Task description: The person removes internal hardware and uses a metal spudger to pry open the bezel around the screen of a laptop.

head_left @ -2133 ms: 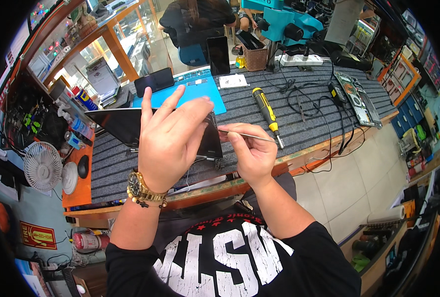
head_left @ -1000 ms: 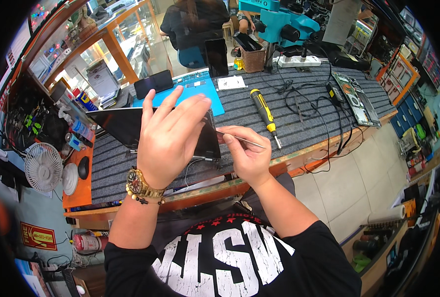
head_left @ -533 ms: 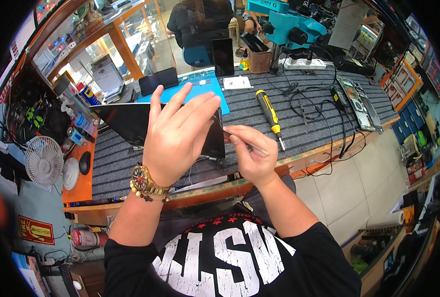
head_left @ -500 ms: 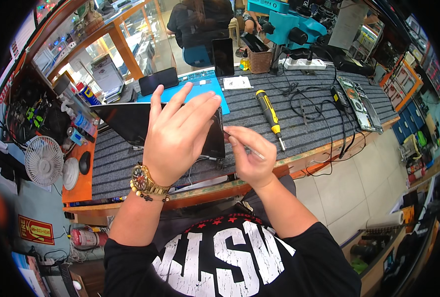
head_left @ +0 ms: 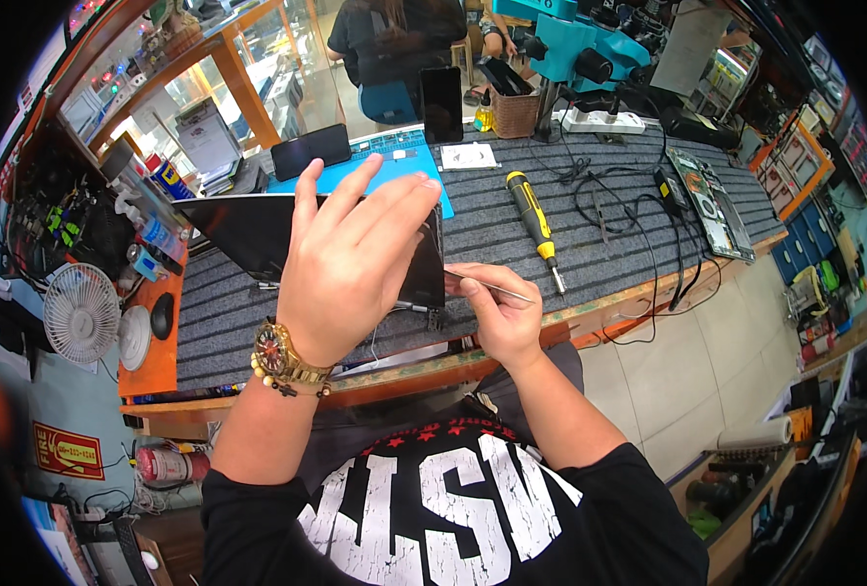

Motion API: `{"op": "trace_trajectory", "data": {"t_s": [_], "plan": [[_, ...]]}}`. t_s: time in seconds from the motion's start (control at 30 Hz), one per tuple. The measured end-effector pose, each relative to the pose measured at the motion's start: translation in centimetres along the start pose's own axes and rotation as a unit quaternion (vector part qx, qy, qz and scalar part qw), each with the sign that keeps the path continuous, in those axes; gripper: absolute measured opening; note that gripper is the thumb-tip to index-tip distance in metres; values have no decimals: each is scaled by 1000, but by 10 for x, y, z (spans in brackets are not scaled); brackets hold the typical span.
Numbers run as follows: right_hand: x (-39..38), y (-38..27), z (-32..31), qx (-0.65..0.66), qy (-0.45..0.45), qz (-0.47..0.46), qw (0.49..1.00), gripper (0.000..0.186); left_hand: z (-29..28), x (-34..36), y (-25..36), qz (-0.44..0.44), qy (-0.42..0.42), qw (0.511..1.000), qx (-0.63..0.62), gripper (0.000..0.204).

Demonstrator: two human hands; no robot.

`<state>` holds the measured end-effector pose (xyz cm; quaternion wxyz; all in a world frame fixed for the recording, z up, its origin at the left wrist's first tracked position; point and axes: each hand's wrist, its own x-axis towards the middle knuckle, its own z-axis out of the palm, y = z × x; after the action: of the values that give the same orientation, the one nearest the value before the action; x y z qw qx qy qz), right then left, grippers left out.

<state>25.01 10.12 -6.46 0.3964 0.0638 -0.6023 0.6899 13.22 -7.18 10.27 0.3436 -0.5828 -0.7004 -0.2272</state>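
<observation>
A dark laptop screen panel (head_left: 248, 234) stands tilted up on the ribbed grey mat, its hinge side low. My left hand (head_left: 350, 259) is in front of the panel's right part, fingers stretched out and apart, reaching past its top edge; the thumb is hidden. My right hand (head_left: 502, 317) is closed around a slim metal tool (head_left: 512, 293), which may be a spudger or tweezers. Its front end is at the panel's right edge, partly covered by my fingers. To the right lies a yellow and black screwdriver (head_left: 533, 220).
Behind the panel are a blue repair mat (head_left: 440, 195) and a dark phone (head_left: 311, 149). An opened device chassis (head_left: 709, 205) lies at the right beside tangled black cables (head_left: 639, 220). A teal microscope (head_left: 580, 49) stands at the back; a small fan (head_left: 82, 313) is at left.
My right hand has shifted slightly lower, and the metal tool in it now lies at a flatter angle with more of it showing. My left hand stays almost where it was.
</observation>
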Motion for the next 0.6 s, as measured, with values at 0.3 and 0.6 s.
{"op": "trace_trajectory", "data": {"t_s": [0.3,0.6], "plan": [[1,2,-3,6,2,31,999,20,1,0,0,-1,1,1000,1,48],[-4,-3,21,-216,77,-137,964,15,3,-2,-1,8,7,1000,3,47]]}}
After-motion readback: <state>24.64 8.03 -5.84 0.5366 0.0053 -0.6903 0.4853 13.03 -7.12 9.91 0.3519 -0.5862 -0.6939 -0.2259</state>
